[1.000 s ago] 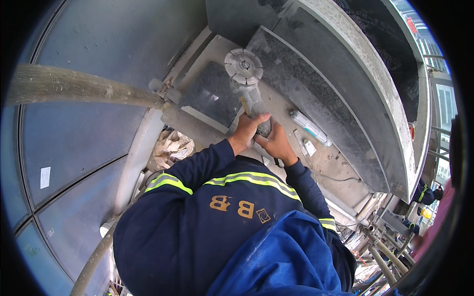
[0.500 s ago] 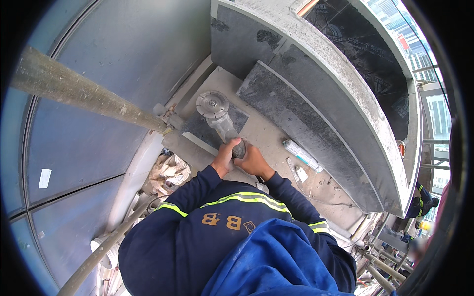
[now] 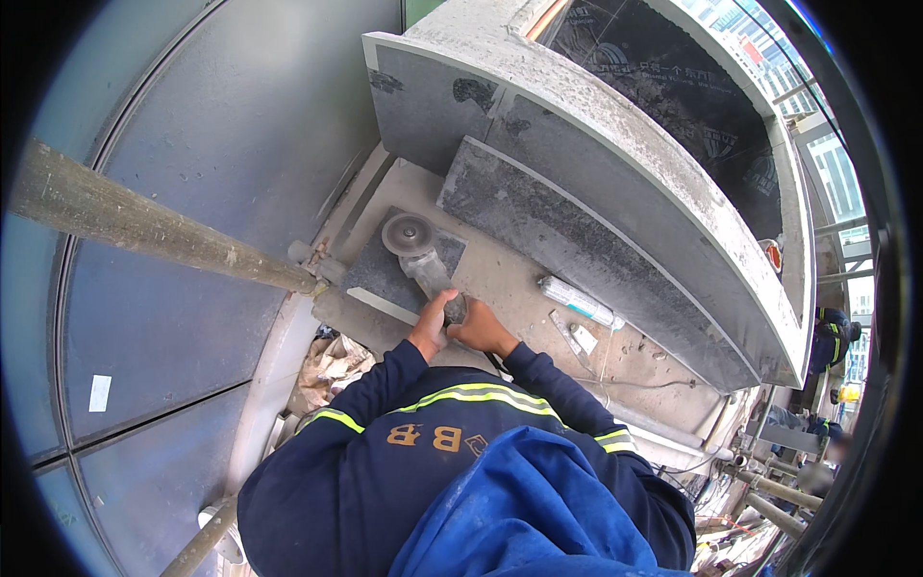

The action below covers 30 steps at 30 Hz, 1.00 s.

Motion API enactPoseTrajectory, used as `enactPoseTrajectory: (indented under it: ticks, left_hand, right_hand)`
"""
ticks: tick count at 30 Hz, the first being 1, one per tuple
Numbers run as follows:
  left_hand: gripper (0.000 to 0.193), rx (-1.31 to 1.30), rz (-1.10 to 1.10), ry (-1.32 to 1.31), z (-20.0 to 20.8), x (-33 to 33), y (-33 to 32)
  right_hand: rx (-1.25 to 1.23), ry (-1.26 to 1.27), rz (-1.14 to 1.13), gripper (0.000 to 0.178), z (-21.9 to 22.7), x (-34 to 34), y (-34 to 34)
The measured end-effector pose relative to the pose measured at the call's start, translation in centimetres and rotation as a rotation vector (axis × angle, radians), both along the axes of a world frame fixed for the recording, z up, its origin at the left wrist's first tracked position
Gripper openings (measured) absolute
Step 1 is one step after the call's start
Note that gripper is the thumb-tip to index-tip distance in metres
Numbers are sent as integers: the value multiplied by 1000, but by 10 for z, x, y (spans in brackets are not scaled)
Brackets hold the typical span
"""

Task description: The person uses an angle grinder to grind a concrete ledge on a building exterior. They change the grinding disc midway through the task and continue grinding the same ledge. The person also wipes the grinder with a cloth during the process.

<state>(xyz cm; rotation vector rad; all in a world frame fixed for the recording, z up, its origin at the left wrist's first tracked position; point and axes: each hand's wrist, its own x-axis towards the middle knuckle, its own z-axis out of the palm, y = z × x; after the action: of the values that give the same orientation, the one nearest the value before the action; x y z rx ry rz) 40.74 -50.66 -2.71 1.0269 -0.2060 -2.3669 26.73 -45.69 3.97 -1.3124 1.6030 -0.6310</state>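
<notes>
My left hand [image 3: 432,327] and my right hand [image 3: 485,330] are both closed around the body of an angle grinder [image 3: 424,268], one on each side. Its round cutting disc [image 3: 408,235] points away from me, its flat face upward, and looks smeared as if spinning. Below the disc lies a dark grey stone slab [image 3: 369,266] with a pale front edge. Whether the disc touches the slab cannot be made out. Part of a dark cord shows below my right hand.
Curved stone panels [image 3: 586,240] line the right side. A sealant tube [image 3: 581,301] and a flat scraper-like tool [image 3: 565,330] lie near them. At left, a scaffold pole [image 3: 163,226] crosses before blue-grey wall panels [image 3: 183,337]. A crumpled sack [image 3: 332,370] sits low left. People [image 3: 832,338] are at far right.
Slots in the disc's rim were distinct before; now the disc is a smooth blur. The view has shifted a little. Both hands keep their hold on the grinder.
</notes>
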Motion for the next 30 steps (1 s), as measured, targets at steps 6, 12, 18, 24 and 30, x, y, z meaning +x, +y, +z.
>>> enactPoseTrajectory:
  ticks: [6, 12, 18, 24, 30]
  left_hand:
    - [38, -248, 37, 2, 59, -9, 5]
    - [47, -421, 138, 417, 133, -19, -35]
    - [53, -755, 239, 229, 217, -31, -87]
    - [54, -876, 436, 168, 258, -47, -156]
    - [61, -862, 554, 176, 301, -57, -204]
  right_hand:
    - [59, -137, -9, 63, 69, -12, 0]
    - [-73, -143, 75, 64, 143, -36, -31]
    - [-128, -59, 234, 72, 247, -47, -86]
    - [-732, 745, 138, 82, 289, -27, -112]
    - [-917, 1020, 113, 76, 300, -33, -171]
